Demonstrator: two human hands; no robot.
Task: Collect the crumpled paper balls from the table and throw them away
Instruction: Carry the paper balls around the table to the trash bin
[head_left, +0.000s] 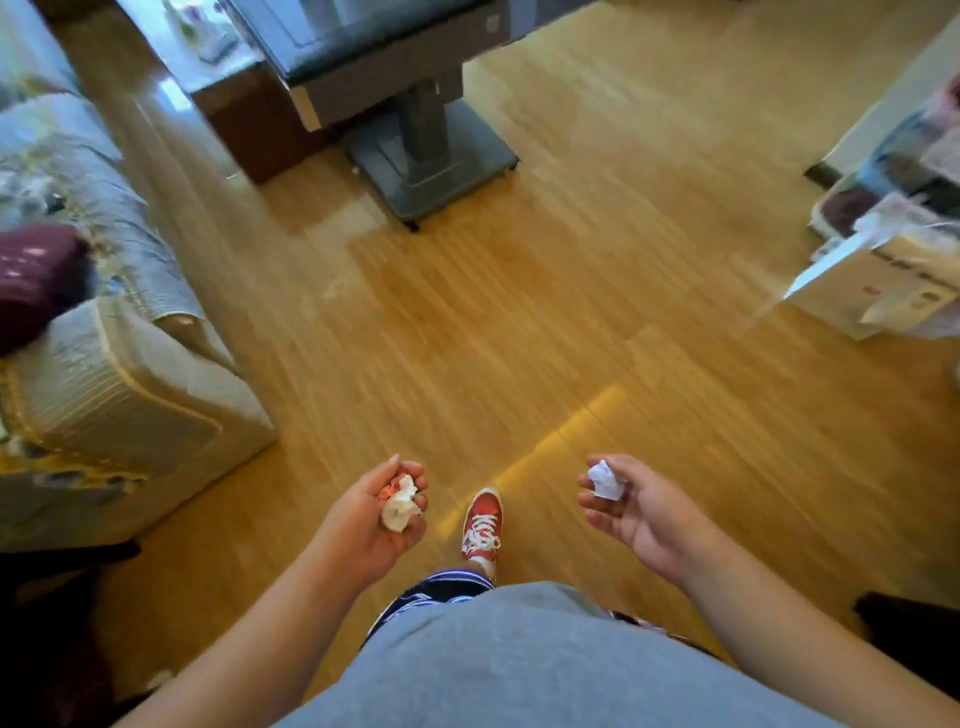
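At seven o'clock, crumpled paper balls (399, 501), white and orange, are cupped in the left hand (376, 519), its fingers curled loosely round them. At five o'clock, a white paper ball (605, 480) is pinched by the half-closed right hand (636, 512). How many balls are held on the left cannot be made out, and the grey table (374, 57) at twelve o'clock is blurred and cut off.

Head camera, looking steeply down: hands near, floor (519, 312) beyond.
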